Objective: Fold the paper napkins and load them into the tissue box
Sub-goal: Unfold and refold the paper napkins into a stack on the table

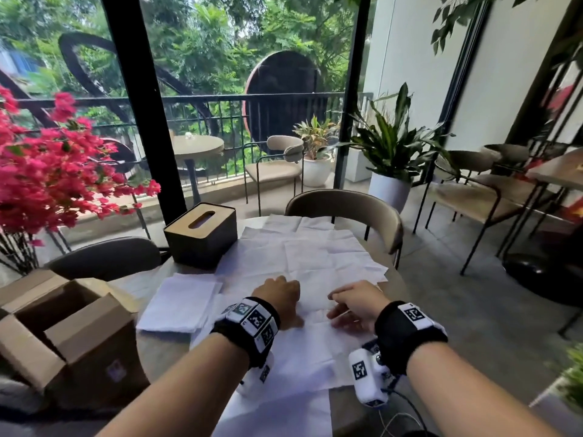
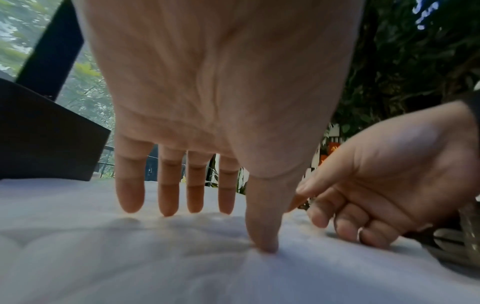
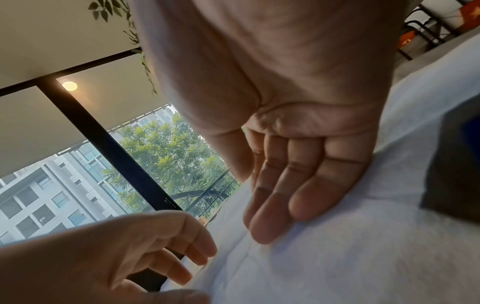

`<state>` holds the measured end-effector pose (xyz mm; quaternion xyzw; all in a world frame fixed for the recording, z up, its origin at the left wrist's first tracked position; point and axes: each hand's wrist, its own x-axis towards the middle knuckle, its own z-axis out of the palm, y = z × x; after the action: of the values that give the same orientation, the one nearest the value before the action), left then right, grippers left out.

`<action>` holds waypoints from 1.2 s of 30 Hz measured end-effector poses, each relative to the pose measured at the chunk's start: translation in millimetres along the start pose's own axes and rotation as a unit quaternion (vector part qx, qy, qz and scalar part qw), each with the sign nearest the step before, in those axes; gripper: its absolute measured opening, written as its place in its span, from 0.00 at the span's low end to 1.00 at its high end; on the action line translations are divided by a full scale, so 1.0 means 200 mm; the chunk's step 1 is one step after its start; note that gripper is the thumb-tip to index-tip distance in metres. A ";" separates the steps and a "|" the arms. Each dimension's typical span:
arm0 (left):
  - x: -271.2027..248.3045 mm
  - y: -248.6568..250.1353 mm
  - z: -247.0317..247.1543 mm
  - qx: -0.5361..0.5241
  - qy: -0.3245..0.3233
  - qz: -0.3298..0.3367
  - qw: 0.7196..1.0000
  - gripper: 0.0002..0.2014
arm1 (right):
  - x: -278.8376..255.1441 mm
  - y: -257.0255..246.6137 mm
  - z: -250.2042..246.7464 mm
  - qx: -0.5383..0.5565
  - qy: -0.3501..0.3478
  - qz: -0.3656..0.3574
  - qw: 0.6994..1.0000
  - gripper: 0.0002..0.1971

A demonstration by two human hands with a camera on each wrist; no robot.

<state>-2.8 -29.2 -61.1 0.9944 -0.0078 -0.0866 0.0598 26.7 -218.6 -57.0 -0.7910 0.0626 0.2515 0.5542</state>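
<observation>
Presently left hand [image 1: 281, 299] flat, thumb pressing napkin [image 1: 303, 257]; right hand [image 1: 356, 305] loosely spread beside, apparently gripping nothing; crease firmly before folding.

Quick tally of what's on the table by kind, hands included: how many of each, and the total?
Tissue box: 1
Cardboard box, flaps open: 1
Stack of folded napkins: 1
Spread of unfolded napkins: 1; the sheets overlap, so I cannot count them
Hands resting on the spread: 2, left hand and right hand
Total: 6
</observation>
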 end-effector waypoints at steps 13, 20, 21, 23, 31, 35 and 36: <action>0.02 0.06 0.01 0.076 0.041 0.017 0.996 0.11 | 0.04 0.04 -0.04 0.043 -0.020 0.017 0.999 0.04; 0.04 -0.03 -0.15 -0.118 0.073 -0.008 0.990 0.13 | 0.02 0.00 -0.07 0.098 0.020 -0.050 0.994 0.10; 0.04 -0.05 -0.18 -0.157 0.081 -0.014 0.984 0.13 | 0.02 -0.02 -0.08 0.109 0.028 -0.063 0.992 0.11; 0.05 -0.10 -0.24 -0.242 0.096 -0.031 0.965 0.11 | 0.01 -0.04 -0.09 0.109 0.046 -0.088 0.989 0.17; -0.16 -0.20 -0.52 -0.626 0.018 -0.013 0.780 0.11 | 0.01 -0.16 -0.09 0.025 0.049 -0.225 0.973 0.39; -0.27 -0.24 -0.61 -0.673 0.018 -0.026 0.739 0.15 | -0.01 -0.28 -0.15 0.003 0.011 -0.305 0.952 0.50; -0.29 -0.24 -0.63 -0.684 0.018 -0.020 0.729 0.14 | -0.02 -0.32 -0.17 -0.010 -0.005 -0.313 0.950 0.53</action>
<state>-37.4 35.3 65.5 0.6862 0.0747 -0.0517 0.7217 58.8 -225.4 8.1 -0.7752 -0.1937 0.0699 0.5972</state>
